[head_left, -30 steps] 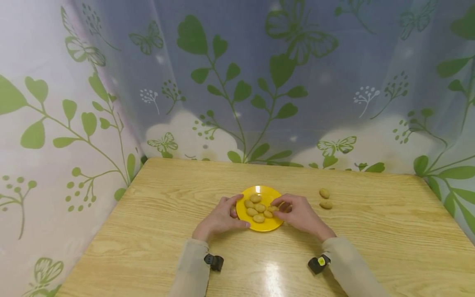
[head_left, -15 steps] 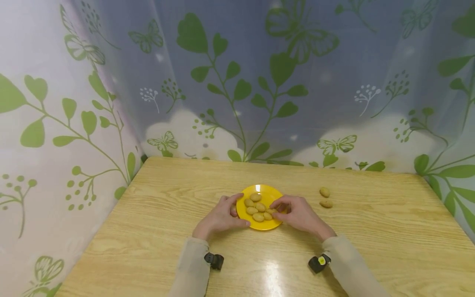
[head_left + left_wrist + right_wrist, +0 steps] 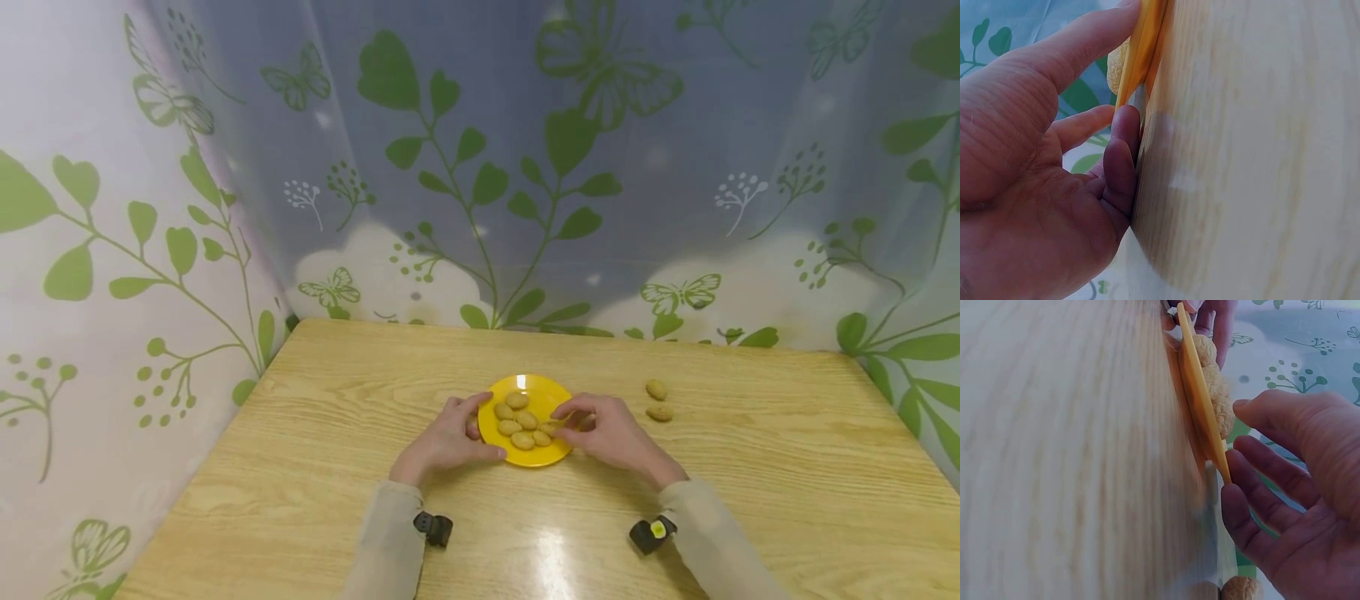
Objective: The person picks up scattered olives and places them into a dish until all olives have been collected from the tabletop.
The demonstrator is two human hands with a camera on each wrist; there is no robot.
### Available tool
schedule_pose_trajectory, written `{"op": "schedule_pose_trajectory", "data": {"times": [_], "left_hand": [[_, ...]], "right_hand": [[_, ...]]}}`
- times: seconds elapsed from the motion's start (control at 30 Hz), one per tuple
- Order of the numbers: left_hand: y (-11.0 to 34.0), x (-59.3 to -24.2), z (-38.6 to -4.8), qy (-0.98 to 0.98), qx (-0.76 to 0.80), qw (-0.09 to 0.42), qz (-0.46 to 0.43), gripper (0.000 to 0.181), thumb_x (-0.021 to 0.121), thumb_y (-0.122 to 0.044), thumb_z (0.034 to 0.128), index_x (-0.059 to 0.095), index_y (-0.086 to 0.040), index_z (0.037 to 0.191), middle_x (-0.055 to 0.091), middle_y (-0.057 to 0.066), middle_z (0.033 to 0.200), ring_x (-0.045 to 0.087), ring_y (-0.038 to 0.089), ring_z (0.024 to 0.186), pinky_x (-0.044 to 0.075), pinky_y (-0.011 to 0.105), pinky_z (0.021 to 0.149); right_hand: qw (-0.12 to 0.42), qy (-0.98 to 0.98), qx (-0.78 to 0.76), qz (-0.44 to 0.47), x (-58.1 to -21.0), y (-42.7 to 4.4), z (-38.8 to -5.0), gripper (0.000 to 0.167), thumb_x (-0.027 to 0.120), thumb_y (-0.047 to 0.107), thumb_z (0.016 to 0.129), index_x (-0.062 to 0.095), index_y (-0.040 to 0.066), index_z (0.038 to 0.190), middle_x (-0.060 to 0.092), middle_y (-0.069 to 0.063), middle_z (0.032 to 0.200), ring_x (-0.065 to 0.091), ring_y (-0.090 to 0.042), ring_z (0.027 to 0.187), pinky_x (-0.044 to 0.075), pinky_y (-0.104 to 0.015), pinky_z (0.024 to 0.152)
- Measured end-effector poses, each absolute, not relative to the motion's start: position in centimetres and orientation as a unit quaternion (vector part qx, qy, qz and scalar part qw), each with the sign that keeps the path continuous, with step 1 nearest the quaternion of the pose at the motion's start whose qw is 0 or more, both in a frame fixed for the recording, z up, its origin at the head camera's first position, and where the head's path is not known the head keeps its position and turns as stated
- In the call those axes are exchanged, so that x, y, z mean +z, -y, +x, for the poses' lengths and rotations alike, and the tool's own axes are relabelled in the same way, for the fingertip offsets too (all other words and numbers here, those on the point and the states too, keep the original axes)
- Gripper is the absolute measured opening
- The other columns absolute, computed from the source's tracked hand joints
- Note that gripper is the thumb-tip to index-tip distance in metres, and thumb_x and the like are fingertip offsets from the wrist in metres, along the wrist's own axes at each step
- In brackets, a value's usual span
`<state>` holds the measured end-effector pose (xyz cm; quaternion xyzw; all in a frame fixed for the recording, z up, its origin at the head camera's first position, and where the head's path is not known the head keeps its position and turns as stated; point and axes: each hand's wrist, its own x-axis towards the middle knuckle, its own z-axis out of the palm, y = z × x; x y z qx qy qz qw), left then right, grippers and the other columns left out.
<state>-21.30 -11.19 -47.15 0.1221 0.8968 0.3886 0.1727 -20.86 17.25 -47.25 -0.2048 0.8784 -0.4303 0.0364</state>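
On the table, a yellow plate [image 3: 558, 396] bears several tan oval pieces [image 3: 526, 420] with rough surfaces. The left hand [image 3: 447, 442] grips its left rim, thumb near the front and a finger farther back; the left wrist view shows this hand [image 3: 1041, 169] against the plate's edge [image 3: 1144, 44]. At the right rim is the right hand [image 3: 607, 429], fingers loosely bent, beside the rightmost piece [image 3: 548, 428]. In the right wrist view the right hand [image 3: 1304, 469] has its thumb apart from the pieces [image 3: 1217, 400] and fingers near the plate's edge [image 3: 1200, 387].
Two more tan oval pieces, one [image 3: 656, 389] behind the other [image 3: 660, 412], lie on the wooden table [image 3: 337, 367] right of the plate. A curtain [image 3: 480, 250] printed with leaves and butterflies hangs behind the table and along its left side.
The right hand has drawn slightly right, its fingertips coming away from the rightmost piece, which now lies more in sight on the plate. The left hand stays at the rim.
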Motion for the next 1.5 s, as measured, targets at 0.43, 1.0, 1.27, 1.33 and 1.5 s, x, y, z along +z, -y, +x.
{"op": "schedule_pose_trajectory", "data": {"times": [0.43,1.0,1.27,1.33,1.5], "left_hand": [[11.2,-46.9,-21.3,-0.894,0.394,0.175,0.122,0.094,0.087,-0.036,0.0813,0.037,-0.021,0.159,0.046,0.008,0.118,0.05,0.017,0.09,0.041,0.033,0.08],[11.2,-47.0,-21.3,-0.894,0.393,0.175,0.127,0.094,0.087,-0.037,0.0819,0.037,-0.02,0.159,0.045,0.008,0.118,0.049,0.018,0.091,0.04,0.034,0.08],[11.2,-47.0,-21.3,-0.895,0.392,0.173,0.125,0.094,0.087,-0.038,0.0814,0.037,-0.02,0.159,0.046,0.008,0.117,0.049,0.018,0.091,0.04,0.034,0.08],[11.2,-47.0,-21.3,-0.895,0.391,0.173,0.124,0.094,0.087,-0.037,0.0814,0.037,-0.02,0.159,0.046,0.008,0.116,0.049,0.018,0.091,0.04,0.034,0.08],[11.2,-47.0,-21.3,-0.895,0.391,0.173,0.124,0.094,0.087,-0.037,0.0815,0.037,-0.02,0.159,0.046,0.008,0.116,0.049,0.018,0.091,0.04,0.034,0.08]], "right_hand": [[0.007,-0.874,-0.443,-0.199,-46.9,-18.8,-20.5,0.021,0.079,0.016,0.09,0.076,0.013,0.111,0.075,-0.004,0.111,0.067,-0.013,0.093,0.057,-0.025,0.077],[-0.025,-0.889,-0.426,-0.166,-46.6,-21.7,-19.7,0.023,0.08,0.02,0.09,0.077,0.014,0.112,0.074,-0.004,0.113,0.069,-0.014,0.092,0.055,-0.024,0.074],[-0.032,-0.895,-0.419,-0.149,-46.4,-23.0,-19.4,0.023,0.079,0.021,0.091,0.077,0.014,0.112,0.074,-0.005,0.114,0.068,-0.014,0.095,0.056,-0.024,0.075],[-0.034,-0.896,-0.419,-0.142,-46.4,-23.3,-19.3,0.023,0.079,0.023,0.091,0.077,0.014,0.112,0.074,-0.006,0.114,0.068,-0.012,0.095,0.056,-0.024,0.074],[-0.031,-0.901,-0.415,-0.122,-46.7,-23.9,-19.3,0.025,0.079,0.026,0.091,0.076,0.015,0.114,0.074,-0.005,0.113,0.068,-0.01,0.093,0.055,-0.025,0.073]]}}
